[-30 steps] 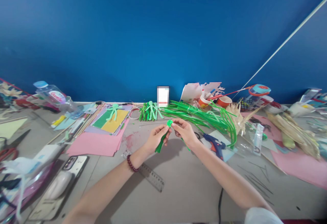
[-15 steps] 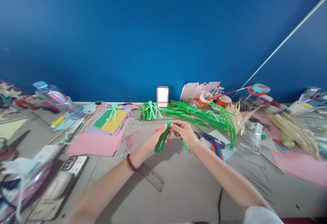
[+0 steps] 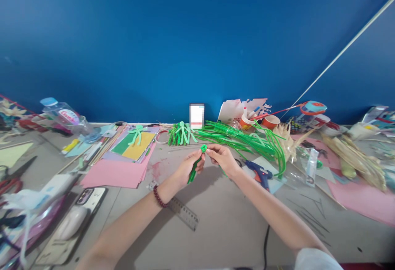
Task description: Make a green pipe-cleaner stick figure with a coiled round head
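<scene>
In the head view my left hand [image 3: 187, 169] is closed round a small bundle of green pipe cleaners [image 3: 193, 175]. Their legs hang down from the fist, and a rounded, coiled head [image 3: 203, 148] sticks up above the thumb. Close beside it, my right hand [image 3: 224, 160] pinches at this head with thumb and finger. A loose green end [image 3: 222, 172] shows below the right palm; where it joins the bundle is hidden. Behind the hands, several finished-looking pipe cleaner figures [image 3: 182, 133] lean together, and a lighter one [image 3: 135, 134] lies on coloured sheets.
A long pile of green pipe cleaners [image 3: 228, 136] lies beyond my hands. To the right is a blue glue gun [image 3: 261, 173]. A clear ruler [image 3: 184, 214] lies under my left forearm, with pink paper [image 3: 114, 174] and a phone [image 3: 92, 198] further left.
The loose green end under my right hand has drawn in and shows less. The hanging legs sit closer together in my left hand. Both hands keep nearly the same place.
</scene>
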